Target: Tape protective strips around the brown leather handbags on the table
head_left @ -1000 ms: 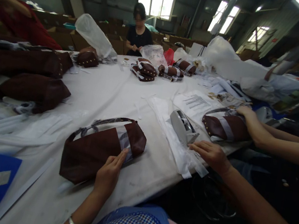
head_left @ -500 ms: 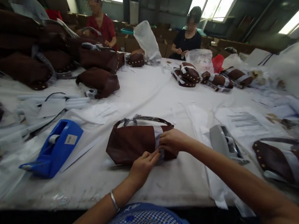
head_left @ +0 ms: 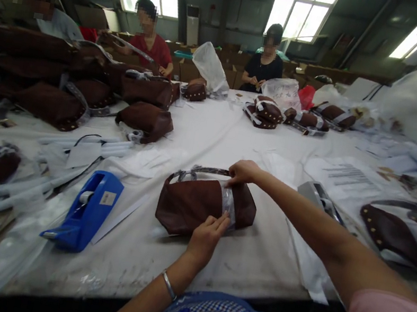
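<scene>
A brown handbag (head_left: 190, 204) lies on the table in front of me, its wrapped handle (head_left: 209, 170) at the far side. Around its body, right of the middle, runs a clear-whitish strip (head_left: 228, 200). My left hand (head_left: 207, 236) rests with outstretched fingers on the lower part of this strip. At the bag's top edge, my right hand (head_left: 243, 173) has its fingers closed by the right end of the handle and the strip's upper end; its grip partly hides both.
A blue tape dispenser (head_left: 91, 211) stands to the left and a grey one (head_left: 316, 196) to the right, behind my forearm. Brown bags (head_left: 48, 101) are piled at the back left. Another bag (head_left: 400, 233) lies at the right. Two co-workers (head_left: 264, 66) (head_left: 152, 49) sit across the table.
My right hand has moved up from the strip on the bag's front to the top edge by the handle. The left hand stays on the strip, which now shows more fully.
</scene>
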The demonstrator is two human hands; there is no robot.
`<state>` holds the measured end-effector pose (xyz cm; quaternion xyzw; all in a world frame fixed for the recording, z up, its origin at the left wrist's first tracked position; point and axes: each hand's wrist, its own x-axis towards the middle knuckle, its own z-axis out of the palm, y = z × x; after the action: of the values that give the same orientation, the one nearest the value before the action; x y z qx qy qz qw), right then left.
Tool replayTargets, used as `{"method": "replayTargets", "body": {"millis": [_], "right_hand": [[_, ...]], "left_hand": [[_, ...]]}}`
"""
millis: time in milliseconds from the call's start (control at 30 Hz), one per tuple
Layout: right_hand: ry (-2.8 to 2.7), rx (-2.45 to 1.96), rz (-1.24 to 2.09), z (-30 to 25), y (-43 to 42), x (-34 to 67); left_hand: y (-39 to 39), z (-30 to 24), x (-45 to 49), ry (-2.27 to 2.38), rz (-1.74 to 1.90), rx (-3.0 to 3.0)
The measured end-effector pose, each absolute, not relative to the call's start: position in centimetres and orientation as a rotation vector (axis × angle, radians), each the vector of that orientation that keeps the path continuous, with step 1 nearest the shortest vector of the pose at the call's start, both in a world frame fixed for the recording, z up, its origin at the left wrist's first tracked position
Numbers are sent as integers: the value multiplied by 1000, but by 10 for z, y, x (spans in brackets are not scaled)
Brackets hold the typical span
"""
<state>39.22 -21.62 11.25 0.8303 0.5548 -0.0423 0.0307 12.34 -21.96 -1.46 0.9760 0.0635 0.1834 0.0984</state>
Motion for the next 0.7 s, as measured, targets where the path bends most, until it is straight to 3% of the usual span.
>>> {"method": "replayTargets", "body": {"millis": [167, 300, 400, 567, 700], "right_hand": [[1700, 2819, 231, 85, -253, 364], [2189, 2696, 373, 29, -284, 311], [2200, 2692, 372, 4, -293, 299], [2227, 2691, 359, 1, -288, 309], [2286, 2681, 560, 11, -291, 299]], "left_hand": [[-220, -24, 124, 180, 606, 2894], [-221, -37, 123, 93, 694, 2942], [-217, -37, 113, -70, 701, 2982], [-189, -20, 64, 182, 646, 3124], [-161, -26, 27, 339, 862, 3183]]}}
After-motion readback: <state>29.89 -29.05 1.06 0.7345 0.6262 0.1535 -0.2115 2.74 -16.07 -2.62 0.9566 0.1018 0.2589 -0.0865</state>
